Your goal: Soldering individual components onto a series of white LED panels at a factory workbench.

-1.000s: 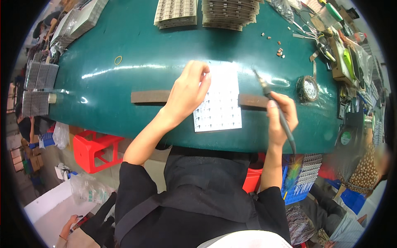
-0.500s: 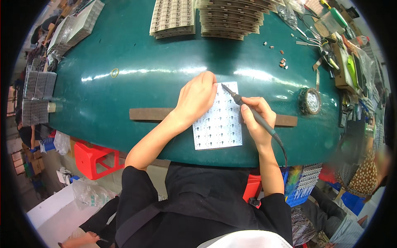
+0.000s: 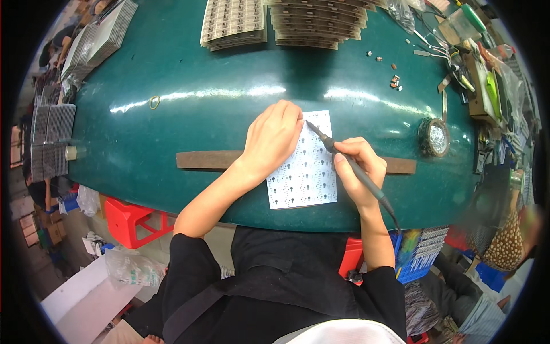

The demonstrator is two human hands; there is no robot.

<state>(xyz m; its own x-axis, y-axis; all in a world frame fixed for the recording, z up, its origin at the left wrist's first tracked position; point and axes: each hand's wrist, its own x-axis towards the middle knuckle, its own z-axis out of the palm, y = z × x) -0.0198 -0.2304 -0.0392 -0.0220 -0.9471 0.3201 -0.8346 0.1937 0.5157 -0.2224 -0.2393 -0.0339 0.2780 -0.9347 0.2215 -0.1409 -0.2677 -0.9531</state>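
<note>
A white circuit board panel with rows of dark marks lies across a brown wooden bar on the table. My right hand grips a soldering iron like a pen, its tip against the panel's upper part. The iron's cable runs down past my right wrist. My left hand rests on the panel's upper left, fingers curled in and closed close to the iron's tip. Whatever those fingertips may hold is hidden.
Stacked board panels stand at the far edge of the green table. Small loose parts lie to the right, near a round tin of silvery material. A rubber band lies left. Red stools stand below.
The soldering iron's tip has shifted slightly left and down the panel, nearer my left fingers. Both hands keep their grips, and the whole view has tilted slightly.
</note>
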